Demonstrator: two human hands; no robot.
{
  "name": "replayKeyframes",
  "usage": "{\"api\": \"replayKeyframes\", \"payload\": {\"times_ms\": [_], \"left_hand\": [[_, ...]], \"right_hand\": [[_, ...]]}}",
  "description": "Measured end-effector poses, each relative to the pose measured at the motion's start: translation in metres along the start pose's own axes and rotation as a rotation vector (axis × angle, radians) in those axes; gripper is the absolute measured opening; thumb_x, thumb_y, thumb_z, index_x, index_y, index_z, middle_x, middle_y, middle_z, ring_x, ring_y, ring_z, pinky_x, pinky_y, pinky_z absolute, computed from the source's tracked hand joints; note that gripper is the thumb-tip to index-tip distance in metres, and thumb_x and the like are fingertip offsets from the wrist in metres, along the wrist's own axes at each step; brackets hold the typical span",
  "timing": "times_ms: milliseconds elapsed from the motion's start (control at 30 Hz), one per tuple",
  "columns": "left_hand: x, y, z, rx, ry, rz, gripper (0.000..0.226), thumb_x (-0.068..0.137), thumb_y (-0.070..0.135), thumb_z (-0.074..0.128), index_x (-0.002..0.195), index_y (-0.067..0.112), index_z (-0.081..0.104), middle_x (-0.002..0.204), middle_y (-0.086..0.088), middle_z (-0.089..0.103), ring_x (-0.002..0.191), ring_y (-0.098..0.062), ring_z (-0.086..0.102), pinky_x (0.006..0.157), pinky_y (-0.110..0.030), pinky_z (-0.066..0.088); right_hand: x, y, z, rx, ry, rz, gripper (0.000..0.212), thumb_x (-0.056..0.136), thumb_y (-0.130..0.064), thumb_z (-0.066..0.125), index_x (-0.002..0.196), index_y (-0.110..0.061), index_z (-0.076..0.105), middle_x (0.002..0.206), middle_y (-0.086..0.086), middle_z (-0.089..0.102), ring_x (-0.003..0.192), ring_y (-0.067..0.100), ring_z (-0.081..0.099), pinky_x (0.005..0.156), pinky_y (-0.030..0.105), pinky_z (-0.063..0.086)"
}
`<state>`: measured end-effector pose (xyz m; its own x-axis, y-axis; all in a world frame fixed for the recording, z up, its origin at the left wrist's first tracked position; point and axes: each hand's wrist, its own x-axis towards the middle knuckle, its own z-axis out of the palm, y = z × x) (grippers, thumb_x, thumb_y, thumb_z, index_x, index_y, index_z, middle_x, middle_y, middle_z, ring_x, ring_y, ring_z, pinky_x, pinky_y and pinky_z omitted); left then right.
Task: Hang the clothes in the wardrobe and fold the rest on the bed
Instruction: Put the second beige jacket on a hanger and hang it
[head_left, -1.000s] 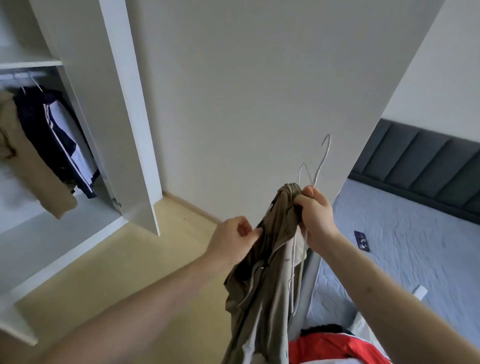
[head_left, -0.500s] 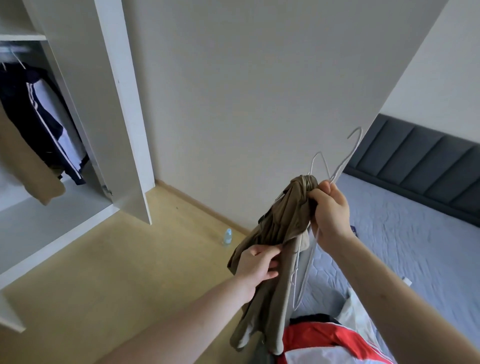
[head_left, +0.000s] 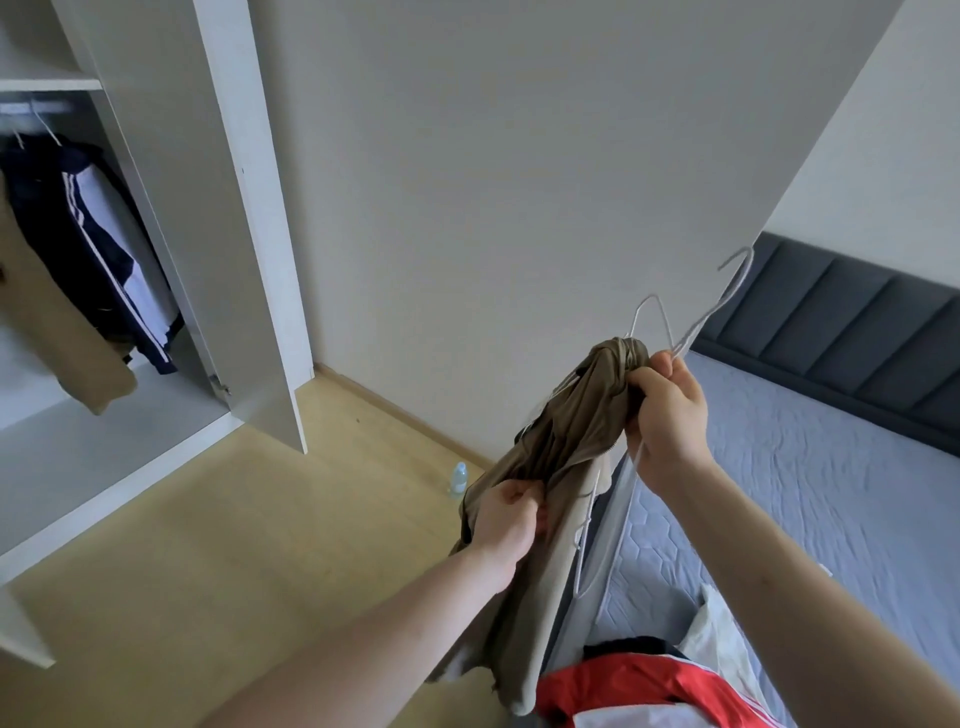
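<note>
The right hand (head_left: 667, 415) clutches the bunched top of an olive-brown fabric garment (head_left: 561, 452) together with a thin white wire hanger (head_left: 691, 332), whose hook points up and right. The left hand (head_left: 506, 522), lower and nearer, pinches a fold of the same garment. It hangs over the near edge of the grey-blue quilted bed (head_left: 831, 488), above what seems a red and white garment (head_left: 639, 686). The open white wardrobe (head_left: 171, 208) at far left holds a dark striped jacket (head_left: 98, 244).

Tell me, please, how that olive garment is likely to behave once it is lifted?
Probably floppy: the olive garment bunches under the right hand and sags in folds past the left hand. Likely light, and apt to slip off the thin wire hanger.
</note>
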<state>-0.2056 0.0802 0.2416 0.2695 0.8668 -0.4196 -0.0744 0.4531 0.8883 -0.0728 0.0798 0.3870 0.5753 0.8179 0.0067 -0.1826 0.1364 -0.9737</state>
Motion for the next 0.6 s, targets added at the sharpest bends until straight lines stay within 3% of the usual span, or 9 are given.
{"api": "replayKeyframes", "payload": {"times_ms": [67,133,267,333,400,500,533,600], "left_hand": [[-0.002,0.002,-0.006,-0.154,0.015,-0.021,0.008,0.096,0.002,0.061,0.094,-0.005,0.063,0.089,-0.018,0.066,0.084,-0.032,0.068,0.086,-0.032,0.057],[-0.007,0.004,-0.012,-0.285,0.017,-0.07,0.018,0.091,-0.007,0.069,0.109,-0.005,0.067,0.103,-0.019,0.074,0.095,-0.03,0.076,0.087,-0.033,0.062],[-0.018,0.0,-0.017,-0.588,-0.084,-0.26,0.033,0.09,-0.016,0.064,0.123,-0.01,0.061,0.125,-0.029,0.067,0.117,-0.037,0.068,0.104,-0.043,0.054],[-0.022,-0.003,-0.02,-0.735,-0.103,-0.304,0.032,0.093,-0.016,0.06,0.124,-0.01,0.06,0.126,-0.029,0.066,0.121,-0.036,0.065,0.109,-0.045,0.05],[-0.024,-0.001,-0.023,-0.844,-0.11,-0.276,0.027,0.094,-0.017,0.057,0.119,-0.008,0.06,0.114,-0.025,0.067,0.113,-0.032,0.067,0.11,-0.043,0.048],[-0.022,0.015,-0.028,-0.888,-0.091,-0.184,0.03,0.094,-0.017,0.056,0.119,-0.001,0.055,0.103,-0.02,0.064,0.099,-0.026,0.066,0.101,-0.04,0.053],[-0.022,0.022,-0.028,-0.885,-0.084,-0.147,0.033,0.094,-0.017,0.055,0.121,0.001,0.053,0.107,-0.021,0.062,0.102,-0.027,0.065,0.101,-0.038,0.053],[-0.022,0.036,-0.028,-0.86,-0.092,-0.077,0.033,0.095,-0.016,0.055,0.122,0.002,0.053,0.113,-0.021,0.059,0.107,-0.028,0.063,0.101,-0.036,0.056]], "right_hand": [[0.004,0.0,-0.003,0.036,0.026,0.01,0.043,0.09,0.01,0.038,0.07,-0.026,0.028,0.06,-0.011,0.032,0.054,0.006,0.03,0.052,0.022,0.029],[0.007,0.001,-0.005,0.078,0.05,0.022,0.042,0.092,0.01,0.038,0.07,-0.025,0.029,0.059,-0.013,0.033,0.054,0.006,0.031,0.053,0.021,0.033],[0.012,0.006,-0.006,0.137,0.07,0.023,0.042,0.091,0.01,0.038,0.069,-0.025,0.029,0.061,-0.012,0.033,0.058,0.008,0.03,0.057,0.022,0.033],[0.013,0.007,-0.006,0.099,0.086,0.009,0.041,0.09,0.009,0.039,0.068,-0.025,0.029,0.062,-0.011,0.031,0.059,0.008,0.028,0.057,0.023,0.031],[0.017,0.007,-0.01,0.02,0.119,-0.024,0.039,0.089,0.005,0.04,0.068,-0.026,0.029,0.06,-0.013,0.031,0.058,0.008,0.027,0.055,0.023,0.03],[0.02,0.009,-0.021,-0.22,0.064,-0.099,0.027,0.084,-0.017,0.055,0.071,-0.026,0.034,0.056,-0.018,0.037,0.052,0.003,0.034,0.054,0.023,0.036],[0.018,0.011,-0.025,-0.348,-0.001,-0.109,0.029,0.08,-0.03,0.065,0.074,-0.025,0.036,0.057,-0.019,0.041,0.05,0.0,0.039,0.054,0.022,0.038],[0.011,0.022,-0.033,-0.626,-0.159,-0.119,0.053,0.067,-0.055,0.081,0.081,-0.022,0.043,0.065,-0.017,0.048,0.051,-0.005,0.047,0.054,0.019,0.042]]}}
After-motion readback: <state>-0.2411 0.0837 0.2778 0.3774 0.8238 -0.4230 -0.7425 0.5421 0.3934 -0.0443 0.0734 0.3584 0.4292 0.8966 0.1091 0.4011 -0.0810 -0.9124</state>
